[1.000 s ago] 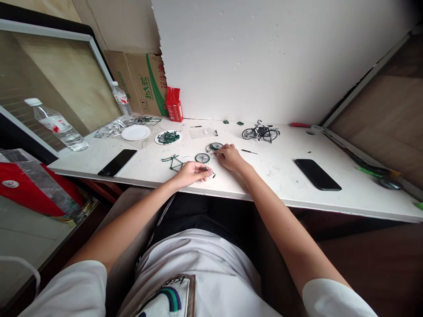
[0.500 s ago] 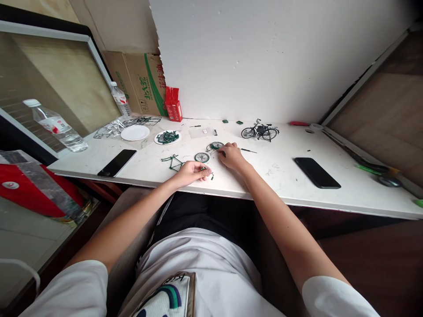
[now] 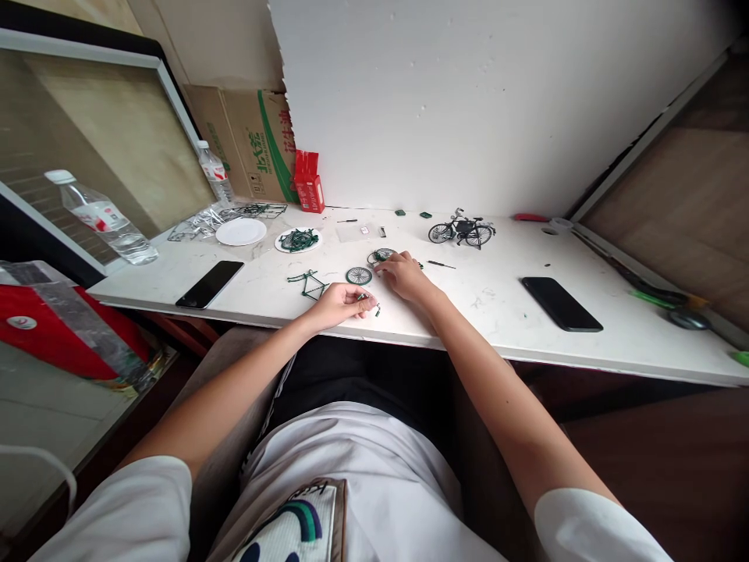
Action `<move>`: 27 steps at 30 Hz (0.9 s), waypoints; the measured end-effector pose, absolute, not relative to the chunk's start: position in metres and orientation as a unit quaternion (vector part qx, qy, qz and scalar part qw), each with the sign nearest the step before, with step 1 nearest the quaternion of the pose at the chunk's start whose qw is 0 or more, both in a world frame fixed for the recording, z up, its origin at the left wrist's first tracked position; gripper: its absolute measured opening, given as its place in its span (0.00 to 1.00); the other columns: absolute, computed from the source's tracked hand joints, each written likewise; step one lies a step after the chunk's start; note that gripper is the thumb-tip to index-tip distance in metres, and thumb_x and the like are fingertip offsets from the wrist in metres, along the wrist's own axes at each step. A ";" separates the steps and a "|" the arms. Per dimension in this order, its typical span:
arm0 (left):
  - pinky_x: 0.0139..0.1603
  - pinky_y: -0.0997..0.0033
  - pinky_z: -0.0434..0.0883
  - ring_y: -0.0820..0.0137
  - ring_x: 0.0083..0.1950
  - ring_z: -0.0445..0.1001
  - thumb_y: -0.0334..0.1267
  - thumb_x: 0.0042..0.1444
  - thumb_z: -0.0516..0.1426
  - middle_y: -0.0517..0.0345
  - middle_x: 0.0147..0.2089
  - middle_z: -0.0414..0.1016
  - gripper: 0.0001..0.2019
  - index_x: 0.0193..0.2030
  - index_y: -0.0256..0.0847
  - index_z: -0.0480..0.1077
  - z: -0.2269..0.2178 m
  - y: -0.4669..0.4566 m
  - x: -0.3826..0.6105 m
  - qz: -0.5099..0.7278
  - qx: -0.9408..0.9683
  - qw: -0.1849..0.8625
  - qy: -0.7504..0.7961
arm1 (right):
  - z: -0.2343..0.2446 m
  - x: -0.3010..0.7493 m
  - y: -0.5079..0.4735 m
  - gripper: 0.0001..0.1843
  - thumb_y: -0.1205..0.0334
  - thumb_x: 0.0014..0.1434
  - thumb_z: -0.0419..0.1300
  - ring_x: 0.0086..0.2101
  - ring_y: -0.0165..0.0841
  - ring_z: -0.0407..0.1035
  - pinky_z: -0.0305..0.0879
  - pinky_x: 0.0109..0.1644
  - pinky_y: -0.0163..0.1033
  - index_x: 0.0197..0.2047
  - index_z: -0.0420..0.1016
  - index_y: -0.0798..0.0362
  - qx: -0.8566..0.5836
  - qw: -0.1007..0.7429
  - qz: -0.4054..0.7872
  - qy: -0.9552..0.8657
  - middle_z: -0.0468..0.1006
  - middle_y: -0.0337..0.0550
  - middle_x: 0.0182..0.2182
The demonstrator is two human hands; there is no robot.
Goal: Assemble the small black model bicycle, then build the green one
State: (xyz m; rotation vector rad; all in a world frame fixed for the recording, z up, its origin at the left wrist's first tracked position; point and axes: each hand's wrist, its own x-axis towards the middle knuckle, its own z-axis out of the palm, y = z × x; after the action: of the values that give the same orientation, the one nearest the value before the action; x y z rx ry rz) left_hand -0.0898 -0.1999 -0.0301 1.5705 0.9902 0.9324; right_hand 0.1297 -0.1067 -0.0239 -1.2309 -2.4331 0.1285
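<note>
My left hand is pinched at the table's front edge around a small green bicycle part, one end of which pokes out past the fingertips. My right hand reaches down to the tabletop with bent fingers, and whatever lies under its fingertips is too small to make out. Just left of those fingertips lies a green-rimmed model wheel. A second model wheel is partly covered by the right hand. The green model bicycle frame rests on the table left of the loose wheel.
Behind, a finished black model bicycle stands upright. A screwdriver lies right of my hand. Green parts fill a white plate; another plate is beside it. Phones, a water bottle and a red box surround the work.
My right hand has shifted slightly left, its fingertips now closer to the loose wheel. The left hand keeps its pinch on the green part. The camera view has moved a little.
</note>
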 end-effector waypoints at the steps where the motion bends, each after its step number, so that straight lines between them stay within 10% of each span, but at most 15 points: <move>1: 0.38 0.70 0.77 0.71 0.33 0.77 0.59 0.54 0.71 0.49 0.37 0.82 0.27 0.44 0.34 0.81 -0.030 -0.201 -0.090 0.387 0.652 0.507 0.410 | -0.025 0.129 -0.107 0.23 0.70 0.71 0.50 0.54 0.47 0.64 0.62 0.57 0.49 0.58 0.84 0.48 -0.441 0.202 0.043 -0.874 0.78 0.53 0.53; 27: 0.35 0.72 0.76 0.72 0.32 0.78 0.57 0.53 0.72 0.51 0.37 0.82 0.25 0.44 0.34 0.81 -0.032 -0.203 -0.090 0.404 0.640 0.508 0.411 | -0.014 0.131 -0.112 0.14 0.69 0.71 0.58 0.44 0.41 0.73 0.64 0.49 0.40 0.46 0.88 0.55 -0.379 0.196 0.010 -0.904 0.82 0.53 0.41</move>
State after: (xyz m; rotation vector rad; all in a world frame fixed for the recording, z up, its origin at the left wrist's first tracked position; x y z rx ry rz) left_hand -0.0904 -0.2029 -0.0319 1.5435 0.9898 0.9729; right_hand 0.1314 -0.1125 -0.0144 -1.0633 -2.5337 0.0267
